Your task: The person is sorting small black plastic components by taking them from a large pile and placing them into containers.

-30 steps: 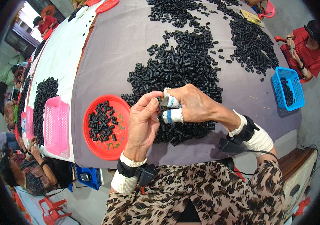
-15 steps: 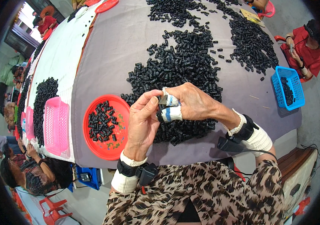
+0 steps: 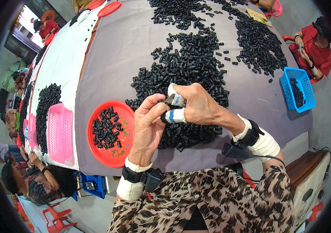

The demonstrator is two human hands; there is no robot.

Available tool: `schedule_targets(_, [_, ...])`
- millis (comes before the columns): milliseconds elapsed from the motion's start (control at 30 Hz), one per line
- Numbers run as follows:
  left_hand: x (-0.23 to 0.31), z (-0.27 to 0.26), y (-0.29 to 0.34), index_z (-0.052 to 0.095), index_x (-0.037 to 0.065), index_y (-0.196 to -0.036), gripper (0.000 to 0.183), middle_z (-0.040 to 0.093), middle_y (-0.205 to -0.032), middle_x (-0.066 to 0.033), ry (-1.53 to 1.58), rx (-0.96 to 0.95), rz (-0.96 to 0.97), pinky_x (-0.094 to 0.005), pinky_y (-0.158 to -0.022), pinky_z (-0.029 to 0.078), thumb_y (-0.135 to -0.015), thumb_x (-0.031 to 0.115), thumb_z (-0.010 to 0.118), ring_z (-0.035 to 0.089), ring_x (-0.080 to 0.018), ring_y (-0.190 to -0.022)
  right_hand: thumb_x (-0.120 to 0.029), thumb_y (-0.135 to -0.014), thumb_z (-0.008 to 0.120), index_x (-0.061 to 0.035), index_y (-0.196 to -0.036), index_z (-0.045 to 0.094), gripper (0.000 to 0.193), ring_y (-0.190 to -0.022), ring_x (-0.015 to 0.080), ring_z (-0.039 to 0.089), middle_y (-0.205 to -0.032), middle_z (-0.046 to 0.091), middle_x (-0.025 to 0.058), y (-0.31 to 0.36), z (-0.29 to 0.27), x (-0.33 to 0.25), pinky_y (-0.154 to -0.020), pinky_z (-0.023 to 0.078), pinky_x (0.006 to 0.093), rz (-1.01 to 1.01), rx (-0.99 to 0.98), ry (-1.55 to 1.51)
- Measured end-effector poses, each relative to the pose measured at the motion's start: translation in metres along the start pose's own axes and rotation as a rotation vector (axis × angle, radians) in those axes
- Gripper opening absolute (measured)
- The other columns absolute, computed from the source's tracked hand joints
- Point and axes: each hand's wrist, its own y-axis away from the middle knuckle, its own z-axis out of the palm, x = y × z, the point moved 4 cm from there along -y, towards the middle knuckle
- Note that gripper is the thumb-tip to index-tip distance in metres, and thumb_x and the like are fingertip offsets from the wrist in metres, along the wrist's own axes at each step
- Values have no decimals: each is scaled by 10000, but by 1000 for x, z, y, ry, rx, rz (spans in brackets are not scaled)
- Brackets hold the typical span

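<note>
**Both hands pinch one small black part above the heap**

The left hand (image 3: 146,126) and right hand (image 3: 196,106) meet fingertip to fingertip, closed together on a small black plastic piece (image 3: 163,116). The right hand's thumb and forefinger wear white tape wraps (image 3: 176,115), one with a blue band. Directly under and beyond the hands lies a heap of black plastic pieces (image 3: 188,73) on the grey tabletop (image 3: 122,50). Just left of the left hand sits a red round tray (image 3: 113,157) holding more pieces. A blue basket (image 3: 296,87) stands well to the right.
</note>
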Motion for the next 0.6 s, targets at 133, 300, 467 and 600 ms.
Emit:
schedule_targets(133, [1,0,-2,539,-30,-1085,260,618,-910,-83,-10,-20,1,-262,-781,484,-835,29,578,594,-137,-840,-176,-673,709,9,-782,534,276,-515,201,597,-608,593,137,0,-3,3,-476,453,311,-8,38,-12])
schedule_targets(300, [-2,-6,-1,525,-30,-1125,295,623,-957,-110,53,-41,-4,-272,-810,488,-840,34,570,600,-158,-888,-171,-666,716,11,-791,531,289,-519,189,598,-616,594,141,1,-1,5,-471,456,310,-26,42,-13])
schedule_targets(467, [-5,-5,-1,519,-6,-1135,292,627,-971,-121,135,-110,-14,-306,-830,492,-855,62,560,605,-176,-908,-188,-660,732,14,-796,530,316,-515,184,589,-607,585,131,1,0,1,-473,448,315,2,17,-10])
schedule_targets(600, [-4,-8,0,519,-5,-1134,284,623,-981,-123,125,-146,-9,-323,-834,495,-860,62,552,605,-178,-915,-211,-661,737,11,-792,528,332,-523,199,587,-616,582,127,0,3,0,-485,445,314,-21,16,-50])
